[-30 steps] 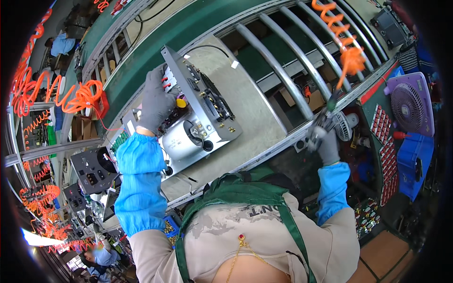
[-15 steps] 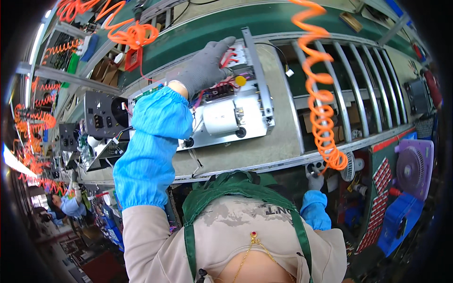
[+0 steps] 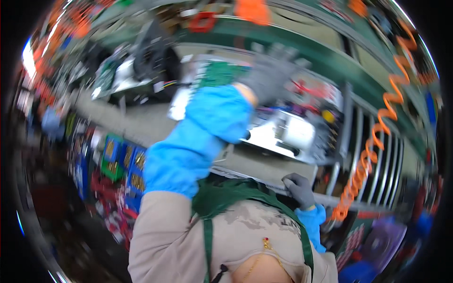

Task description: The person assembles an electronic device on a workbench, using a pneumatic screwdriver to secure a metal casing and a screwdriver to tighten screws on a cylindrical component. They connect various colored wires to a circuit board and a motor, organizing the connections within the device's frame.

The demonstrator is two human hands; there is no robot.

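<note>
My left hand (image 3: 275,78), in a grey glove with a blue sleeve cover above it, is over the middle of an open metal chassis (image 3: 270,140) on the bench. Its fingers are spread and blurred; I see nothing held, and cannot tell whether it touches the parts below. The chassis carries a green circuit board (image 3: 221,73), red wires (image 3: 309,88), a yellow round part (image 3: 328,116) and a white cylinder (image 3: 298,132). My right hand (image 3: 300,189), also grey-gloved, is at the bench's front edge with fingers curled together; what they hold, if anything, is hidden.
Metal rollers (image 3: 373,155) adjoin the chassis on the right, with a coiled orange hose (image 3: 365,162) hanging there. Another dark unit (image 3: 153,59) stands at left. Blue bins (image 3: 137,172) of small parts sit below the bench. A purple fan (image 3: 384,243) is at lower right.
The view has swung left. My left hand has moved off the red wires toward the chassis middle, fingers now spread. My right hand has come up from below the bench to its front edge.
</note>
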